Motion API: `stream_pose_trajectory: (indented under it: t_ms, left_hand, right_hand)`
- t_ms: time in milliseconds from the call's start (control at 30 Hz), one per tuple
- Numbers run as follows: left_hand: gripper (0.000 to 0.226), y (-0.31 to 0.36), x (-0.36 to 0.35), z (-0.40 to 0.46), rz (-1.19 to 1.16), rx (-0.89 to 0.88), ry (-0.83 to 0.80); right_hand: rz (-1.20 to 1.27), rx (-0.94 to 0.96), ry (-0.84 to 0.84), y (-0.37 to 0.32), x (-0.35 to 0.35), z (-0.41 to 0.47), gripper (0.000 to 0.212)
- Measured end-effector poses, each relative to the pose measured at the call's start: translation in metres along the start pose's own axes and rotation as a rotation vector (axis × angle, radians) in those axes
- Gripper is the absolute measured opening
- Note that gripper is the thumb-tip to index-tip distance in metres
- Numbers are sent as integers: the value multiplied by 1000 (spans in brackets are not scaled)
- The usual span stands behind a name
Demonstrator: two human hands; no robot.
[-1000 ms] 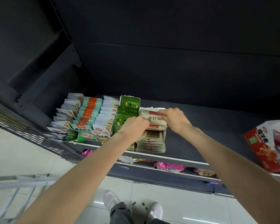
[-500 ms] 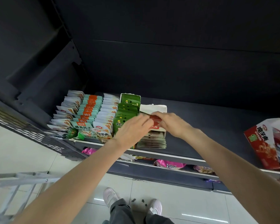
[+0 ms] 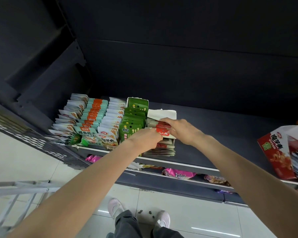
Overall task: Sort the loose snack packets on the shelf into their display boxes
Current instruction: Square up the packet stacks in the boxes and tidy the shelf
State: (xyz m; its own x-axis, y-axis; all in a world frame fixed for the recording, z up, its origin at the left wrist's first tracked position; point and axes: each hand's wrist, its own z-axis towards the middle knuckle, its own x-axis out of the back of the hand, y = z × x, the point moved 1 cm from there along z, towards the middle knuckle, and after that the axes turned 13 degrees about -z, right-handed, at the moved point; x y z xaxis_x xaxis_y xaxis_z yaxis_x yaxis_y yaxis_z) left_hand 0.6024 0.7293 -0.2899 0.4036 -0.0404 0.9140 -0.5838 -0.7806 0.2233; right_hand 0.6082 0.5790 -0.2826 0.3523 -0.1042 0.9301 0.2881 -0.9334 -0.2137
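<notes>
Head view: both hands meet over a white display box (image 3: 163, 114) on the dark shelf (image 3: 213, 134). The left hand (image 3: 145, 139) and right hand (image 3: 182, 130) each pinch one red-and-white snack packet (image 3: 163, 132) (printed with Chinese characters), held between them above beige packets standing in the box.

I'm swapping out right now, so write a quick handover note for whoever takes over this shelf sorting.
Left hand and right hand both grip red-topped packets at the white display box.
Done: packets in rows on the shelf's left side and in the green box.
Left: seat these packets; a loose stack lies in front of the white box. The red box on the right lies tilted, packets showing.
</notes>
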Motion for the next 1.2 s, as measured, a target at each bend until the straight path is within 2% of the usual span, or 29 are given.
stream_pose_trajectory:
  t_ms: [67, 167, 300, 400, 433, 500, 567, 600, 700, 767, 900, 1000, 1067, 1200]
  left_hand:
    - [25, 3, 1, 0, 47, -17, -28]
    - [29, 6, 4, -6, 130, -43, 17]
    - [36, 3, 21, -11, 32, -11, 157]
    - [33, -2, 21, -11, -81, 2, 105]
    - [36, -2, 17, -12, -155, -4, 73]
    - [61, -2, 9, -15, -231, -14, -11]
    - [84, -2, 1, -18, -122, -15, -72]
    - [82, -1, -1, -18, -60, -17, -75]
    - [49, 3, 1, -11, 7, -24, -27]
    - [37, 9, 7, -7, 12, -48, 16]
    - [33, 8, 9, -5, -31, -33, 71]
    - [34, -1, 3, -3, -146, 48, 126]
    - [40, -2, -3, 1, -152, 63, 256]
    - [64, 9, -20, 0, -309, 170, 577]
  right_hand:
    - [-4, 25, -17, -2, 0, -2, 51]
    - [-25, 25, 17, -4, -1, -2, 42]
    - [-1, -56, 73, 4, 15, 9, 38]
    - [-38, -62, 24, 6, 20, 13, 38]
    - [-69, -62, 18, 6, 19, 14, 38]
    - [-123, -66, 7, 4, 18, 14, 38]
    - [-145, -62, 5, 1, 14, 11, 43]
    - [-154, -59, 8, 1, 13, 9, 45]
    - [-145, -63, 13, 0, 6, 7, 44]
    - [-95, -85, 10, 1, 7, 10, 39]
    - [78, -57, -106, 7, 25, 17, 26]
    - [65, -27, -139, 5, 30, 24, 31]
    - [54, -53, -43, 0, 22, 26, 37]
    - [384, -220, 460, -2, -8, -5, 45]
